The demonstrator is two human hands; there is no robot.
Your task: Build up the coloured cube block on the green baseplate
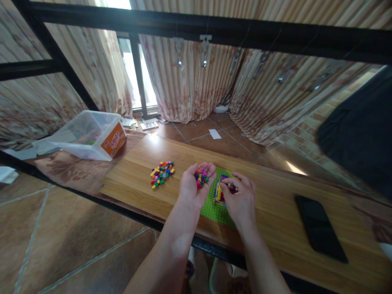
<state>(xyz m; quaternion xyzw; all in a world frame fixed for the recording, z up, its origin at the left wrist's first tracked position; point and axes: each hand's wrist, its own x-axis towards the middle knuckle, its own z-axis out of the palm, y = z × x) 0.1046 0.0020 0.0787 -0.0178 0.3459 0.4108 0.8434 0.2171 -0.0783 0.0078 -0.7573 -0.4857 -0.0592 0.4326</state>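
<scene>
My left hand [190, 187] is turned palm up and cupped around a heap of small coloured building bricks [201, 178]. To its right, my right hand [243, 196] pinches a small building brick with thumb and fingertips, though the fingers partly hide it. It works over a low multicoloured brick build [219, 195] with yellow, red and blue parts. That build sits on a green studded baseplate [216, 212], partly covered by both hands. Left of my hands, a loose pile of bricks [161, 173] lies on the wooden board.
A wooden board [275, 208] forms the work surface. A black phone [320, 228] lies on its right side. At the left stands a clear plastic bin [88, 143] with an orange label. A black metal bar [196, 28] with hanging clips crosses above, in front of striped curtains [190, 85].
</scene>
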